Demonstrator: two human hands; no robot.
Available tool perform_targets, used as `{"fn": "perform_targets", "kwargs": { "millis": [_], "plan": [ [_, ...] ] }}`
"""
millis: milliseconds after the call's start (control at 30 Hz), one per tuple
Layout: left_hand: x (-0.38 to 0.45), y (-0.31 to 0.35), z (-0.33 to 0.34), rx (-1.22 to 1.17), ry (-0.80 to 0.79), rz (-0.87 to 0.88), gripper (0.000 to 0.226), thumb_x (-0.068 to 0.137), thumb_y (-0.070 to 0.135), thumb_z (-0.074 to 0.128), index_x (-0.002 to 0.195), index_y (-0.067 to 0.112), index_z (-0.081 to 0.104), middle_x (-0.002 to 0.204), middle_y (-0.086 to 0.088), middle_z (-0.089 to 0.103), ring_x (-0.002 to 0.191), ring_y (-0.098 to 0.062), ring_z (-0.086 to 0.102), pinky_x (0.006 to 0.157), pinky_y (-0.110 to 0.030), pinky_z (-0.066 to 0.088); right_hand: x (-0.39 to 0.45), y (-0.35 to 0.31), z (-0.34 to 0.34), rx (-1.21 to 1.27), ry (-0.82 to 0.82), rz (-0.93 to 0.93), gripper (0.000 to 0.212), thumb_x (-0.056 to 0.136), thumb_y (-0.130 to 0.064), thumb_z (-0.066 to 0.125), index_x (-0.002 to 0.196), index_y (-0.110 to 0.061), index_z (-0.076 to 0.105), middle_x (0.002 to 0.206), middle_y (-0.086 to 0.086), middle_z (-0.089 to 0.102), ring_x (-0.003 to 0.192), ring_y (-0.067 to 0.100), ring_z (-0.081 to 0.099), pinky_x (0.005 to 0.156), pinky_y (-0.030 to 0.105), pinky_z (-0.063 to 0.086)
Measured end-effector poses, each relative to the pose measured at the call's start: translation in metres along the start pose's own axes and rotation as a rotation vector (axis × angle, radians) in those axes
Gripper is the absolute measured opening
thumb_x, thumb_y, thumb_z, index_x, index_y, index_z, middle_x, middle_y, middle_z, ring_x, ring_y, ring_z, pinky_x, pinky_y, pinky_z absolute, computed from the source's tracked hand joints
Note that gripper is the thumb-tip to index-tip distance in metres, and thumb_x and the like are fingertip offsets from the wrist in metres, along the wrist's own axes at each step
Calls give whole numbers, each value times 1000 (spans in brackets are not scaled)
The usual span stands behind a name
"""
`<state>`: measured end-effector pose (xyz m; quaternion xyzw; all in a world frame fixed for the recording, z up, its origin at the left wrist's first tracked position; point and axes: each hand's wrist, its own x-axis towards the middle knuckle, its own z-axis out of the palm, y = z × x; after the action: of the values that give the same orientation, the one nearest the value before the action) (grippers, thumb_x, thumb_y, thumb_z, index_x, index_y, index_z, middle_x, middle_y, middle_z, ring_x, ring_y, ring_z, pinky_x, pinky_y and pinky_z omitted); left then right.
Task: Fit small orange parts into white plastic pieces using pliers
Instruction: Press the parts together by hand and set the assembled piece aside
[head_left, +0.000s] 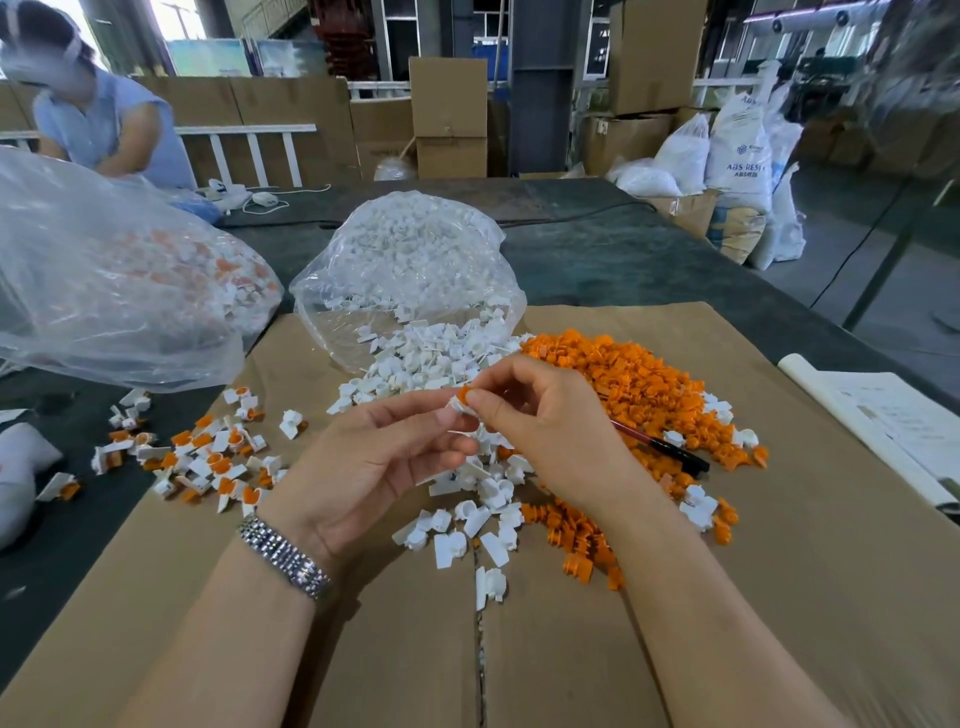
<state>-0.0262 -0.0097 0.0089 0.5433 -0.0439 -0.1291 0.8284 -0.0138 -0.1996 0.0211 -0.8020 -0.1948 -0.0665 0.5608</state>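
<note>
Above the cardboard-covered table (779, 597), the left hand (363, 462) pinches a white piece (461, 407) while the right hand's (550, 431) grip presses an orange part (464, 393) onto its top, pliers (670, 451) lying just right.

Two hands (384, 457), two plastic bags (415, 260)

Your dark table (597, 260) carries flat cardboard (779, 571), two clear bags (415, 249) of parts, and a paper sheet (883, 415) at right.
</note>
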Motion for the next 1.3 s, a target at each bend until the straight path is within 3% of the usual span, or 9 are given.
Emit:
{"fn": "perform_targets", "kwargs": {
  "millis": [100,267,433,667,833,933,1033,1200,1300],
  "plan": [
    [0,-1,1,12,30,39,31,85,10,68,113,-3,70,96,-24,74,77,-25,76,67,-25,61,-1,-3,-1,-16,0,-21,6,95,-18,70,100,-16,72,91,-7,70,82,4,64,79,29,55],
    [0,-1,2,-8,-10,66,19,90,13,63,100,4,77,92,-21,74,76,-23,75,66,-25,61,-4,-7,-2,32,11,-45,5,93,-16,73,98,-15,73,91,-4,72,88,12,67,85,43,55],
    [0,-2,1,-83,-51,45,23,90,9,62,106,2,77,94,-18,74,81,-21,75,70,-25,61,-5,-8,-1,99,35,-53,3,91,-15,76,92,-13,73,85,1,73,80,23,68,73,35,59],
    [3,-3,1,-50,28,106,23,84,3,66,102,4,80,101,-17,76,84,-19,75,73,-22,60,-5,-7,4,84,74,-12,7,90,-20,76,88,-14,74,77,-2,72,60,5,58,57,16,50],
    [2,-1,-1,-112,26,67,19,84,5,66,95,8,81,92,-13,76,77,-16,74,65,-21,59,-5,-5,-8,150,-107,38,18,84,-29,83,97,-23,73,81,-9,68,65,6,53,62,20,49],
    [1,-2,-2,-108,-33,41,22,88,5,62,102,5,79,87,-12,74,70,-15,70,55,-21,53,-4,-5,-14,167,-149,-3,29,86,-25,81,114,-29,71,97,-5,66,77,10,59,75,24,55],
    [1,-2,-4,-117,-69,30,22,91,4,59,103,2,78,87,-11,72,67,-14,66,51,-20,49,-4,-6,-14,156,-188,-50,29,88,-23,78,116,-31,74,99,-5,68,86,13,64,82,29,57],
    [1,-2,-3,-117,-63,17,23,87,3,62,104,0,78,86,-14,72,67,-16,67,51,-20,51,-5,-7,-13,133,-155,-99,25,86,-21,79,111,-23,78,97,-4,71,91,17,69,85,36,59],
    [0,-2,-3,-101,-53,15,26,84,4,65,105,1,78,84,-15,74,70,-16,72,58,-20,57,-5,-7,-12,178,-137,-115,25,83,-16,80,109,-14,78,97,-1,71,93,16,71,86,31,58]
  ]
}}
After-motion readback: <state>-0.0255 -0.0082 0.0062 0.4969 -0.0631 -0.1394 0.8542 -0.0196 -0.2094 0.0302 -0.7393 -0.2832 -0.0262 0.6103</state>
